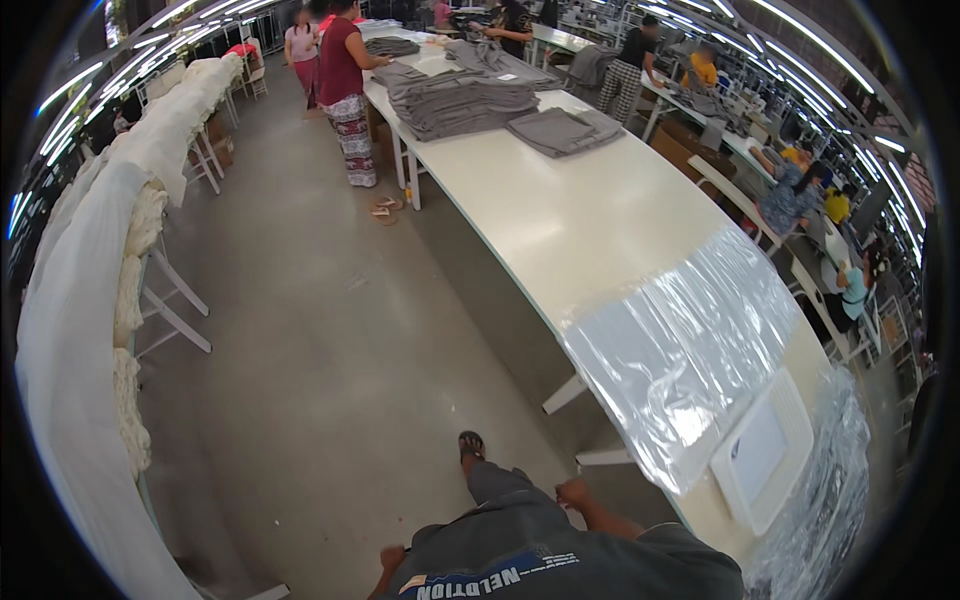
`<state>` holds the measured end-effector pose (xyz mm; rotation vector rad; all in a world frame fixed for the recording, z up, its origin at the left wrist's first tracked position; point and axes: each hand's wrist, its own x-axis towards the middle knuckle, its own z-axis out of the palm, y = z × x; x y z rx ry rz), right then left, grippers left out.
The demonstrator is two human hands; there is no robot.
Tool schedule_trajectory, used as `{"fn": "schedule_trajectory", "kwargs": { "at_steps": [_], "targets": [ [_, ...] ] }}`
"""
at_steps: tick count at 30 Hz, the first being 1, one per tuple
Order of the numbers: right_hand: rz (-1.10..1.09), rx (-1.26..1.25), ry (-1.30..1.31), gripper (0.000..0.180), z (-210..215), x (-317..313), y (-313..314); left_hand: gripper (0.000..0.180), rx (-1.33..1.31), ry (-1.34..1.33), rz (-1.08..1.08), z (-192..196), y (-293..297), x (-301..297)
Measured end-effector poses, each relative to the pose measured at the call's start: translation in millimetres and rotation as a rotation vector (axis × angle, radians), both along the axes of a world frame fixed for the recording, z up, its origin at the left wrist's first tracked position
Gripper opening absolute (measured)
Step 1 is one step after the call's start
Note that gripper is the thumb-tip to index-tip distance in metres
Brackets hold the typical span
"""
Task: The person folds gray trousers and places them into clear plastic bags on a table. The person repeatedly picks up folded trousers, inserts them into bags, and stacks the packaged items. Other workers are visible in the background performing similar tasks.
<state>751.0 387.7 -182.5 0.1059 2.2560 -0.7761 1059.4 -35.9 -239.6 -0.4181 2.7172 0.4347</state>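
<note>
My left hand (392,556) hangs low beside my dark grey shirt, close to my body. Its fingers are too small and hidden to read, and it touches nothing that I can see. Held in front of my body on the right side, my right hand (573,493) has its fingers curled in, and no object shows in it. Nearest to it is the long cream table (540,215), with a gap between the hand and the table edge. Clear plastic sheeting (690,345) covers part of that table. A white shallow tray (797,432) lies beside the sheeting.
Crumpled clear plastic (830,490) lies beyond the tray. Folded grey garments (450,105) are stacked at the table's far end, where a person in a maroon top (342,60) stands. White cloth (75,290) covers a long row on the left. Sandals (384,211) lie on the floor.
</note>
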Motion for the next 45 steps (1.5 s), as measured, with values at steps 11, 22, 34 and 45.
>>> {"fn": "schedule_trajectory", "kwargs": {
  "at_steps": [11,22,34,45],
  "targets": [
    [0.075,-0.127,0.07,0.033,72,-330,-230,0.028,0.537,-0.093,1.135,48,-78,-170],
    [-0.33,-0.376,-0.096,0.036,85,-461,-449,0.029,0.377,0.163,0.597,19,-363,-516],
    [-0.564,-0.678,-0.057,0.023,168,-687,-590,0.026,0.977,0.585,0.419,284,-492,-1106],
    [-0.224,-0.986,0.07,0.029,299,-934,-720,0.039,1.162,0.49,0.526,336,-488,-1384]
  ]
}}
